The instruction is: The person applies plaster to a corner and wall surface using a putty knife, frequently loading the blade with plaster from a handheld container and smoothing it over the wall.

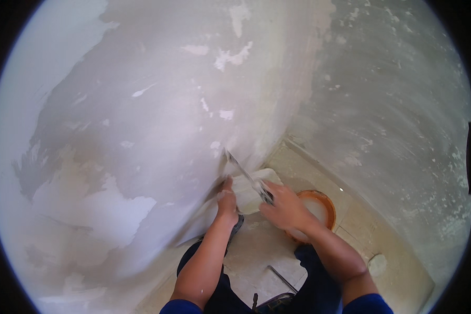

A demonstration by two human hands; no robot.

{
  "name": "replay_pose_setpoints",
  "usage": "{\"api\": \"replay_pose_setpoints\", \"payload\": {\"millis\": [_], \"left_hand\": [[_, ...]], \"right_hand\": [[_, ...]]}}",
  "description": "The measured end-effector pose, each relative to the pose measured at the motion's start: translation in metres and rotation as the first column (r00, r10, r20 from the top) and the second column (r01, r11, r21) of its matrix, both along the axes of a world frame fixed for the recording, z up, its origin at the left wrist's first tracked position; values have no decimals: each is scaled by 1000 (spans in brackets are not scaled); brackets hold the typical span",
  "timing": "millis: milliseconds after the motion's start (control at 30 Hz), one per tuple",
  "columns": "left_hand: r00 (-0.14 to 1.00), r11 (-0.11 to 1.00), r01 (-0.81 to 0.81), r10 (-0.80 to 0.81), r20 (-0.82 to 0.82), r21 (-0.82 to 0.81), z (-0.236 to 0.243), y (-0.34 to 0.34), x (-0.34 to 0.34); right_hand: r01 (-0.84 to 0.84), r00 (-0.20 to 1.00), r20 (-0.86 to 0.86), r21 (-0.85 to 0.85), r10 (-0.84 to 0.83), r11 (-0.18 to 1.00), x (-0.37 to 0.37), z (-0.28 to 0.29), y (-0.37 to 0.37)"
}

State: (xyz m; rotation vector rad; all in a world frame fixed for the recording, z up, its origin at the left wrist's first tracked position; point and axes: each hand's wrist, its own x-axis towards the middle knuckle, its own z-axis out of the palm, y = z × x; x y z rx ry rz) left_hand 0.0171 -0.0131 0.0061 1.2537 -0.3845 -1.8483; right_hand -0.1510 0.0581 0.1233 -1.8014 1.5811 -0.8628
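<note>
from my remote seat, i take the orange bucket [331,209] as landmark. well to its left i see the grey wall [157,104], blotched white. nearer the bucket, still on its left, the left hand [226,205] has its fingers closed on the left edge of a pale board [254,189], flat and whitish; i cannot see the fingers' undersides. up-left of the bucket, over the board, is the scraper [239,165], thin, metallic and slightly blurred. its long axis slants: tip up-left to the wall, handle down-right toward the bucket; i cannot tell whether the tip touches. the right hand [283,204], beside the bucket's left rim, has its fingers wrapped round that handle. the bucket holds whitish material [315,206], partly hidden by the right forearm [335,246]. down-right of the bucket, a pale round piece [377,265] lies on the floor [357,222].
</note>
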Motion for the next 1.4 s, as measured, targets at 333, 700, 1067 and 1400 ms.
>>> {"api": "replay_pose_setpoints", "payload": {"millis": [333,700,1067,1400], "left_hand": [[996,993,-15,4,-95,-120,-19,-13,10],[994,967,-32,5,-107,-253,21,-28,-24],[996,942,-83,70,-54,-325,6,-37,-50],[989,962,-61,23,-144,-266,24,-32,-55]], "right_hand": [[378,788,410,266,-459,887,-48,11,-14],[290,934,220,-1,-283,957,-102,-51,28],[343,932,127,3,-341,939,-135,-51,39],[349,937,36,-27,-348,937,-139,-36,47]]}}
